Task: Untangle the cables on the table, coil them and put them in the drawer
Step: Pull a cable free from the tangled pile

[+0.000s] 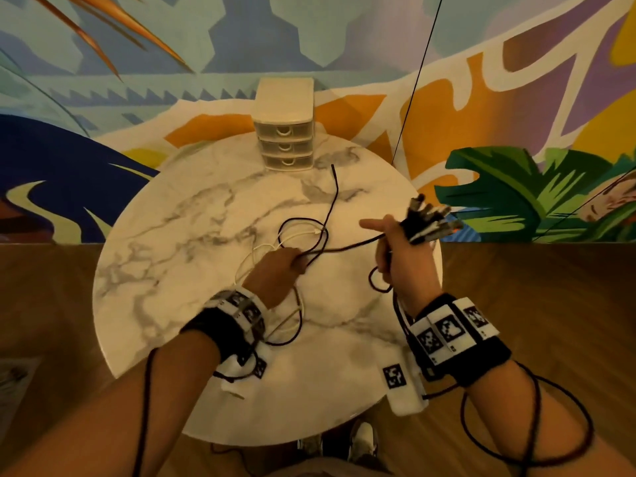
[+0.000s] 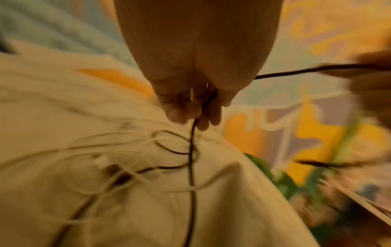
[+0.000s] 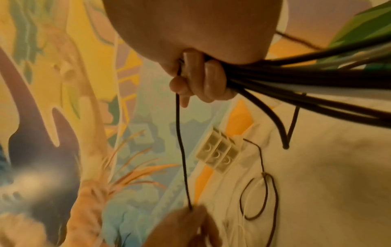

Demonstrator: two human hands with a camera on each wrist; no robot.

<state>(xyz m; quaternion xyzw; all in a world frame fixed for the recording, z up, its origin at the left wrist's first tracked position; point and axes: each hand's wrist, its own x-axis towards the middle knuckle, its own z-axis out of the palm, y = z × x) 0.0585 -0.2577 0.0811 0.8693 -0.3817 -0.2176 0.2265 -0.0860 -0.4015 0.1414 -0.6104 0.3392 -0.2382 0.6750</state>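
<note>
My right hand (image 1: 390, 246) grips a bundle of coiled loops (image 1: 426, 218), mostly black, above the right side of the round marble table (image 1: 172, 235). A taut black cable (image 1: 344, 248) runs from that fist to my left hand (image 1: 298, 261), which pinches it just above the tabletop. Beyond the pinch it loops over a white cable (image 1: 254, 256) and its loose end (image 1: 333, 166) lies near the drawer unit (image 1: 285, 132). In the blurred left wrist view the fingers (image 2: 196, 113) pinch the black cable (image 2: 192, 167). The right wrist view shows the fist (image 3: 196, 81) round the bundle (image 3: 296, 80).
The small white drawer unit has three drawers, all closed, and stands at the table's far edge against a painted wall. Wooden floor surrounds the table, with shoes (image 1: 361, 442) under its near edge. Dark wires from the wrist cameras trail along both forearms.
</note>
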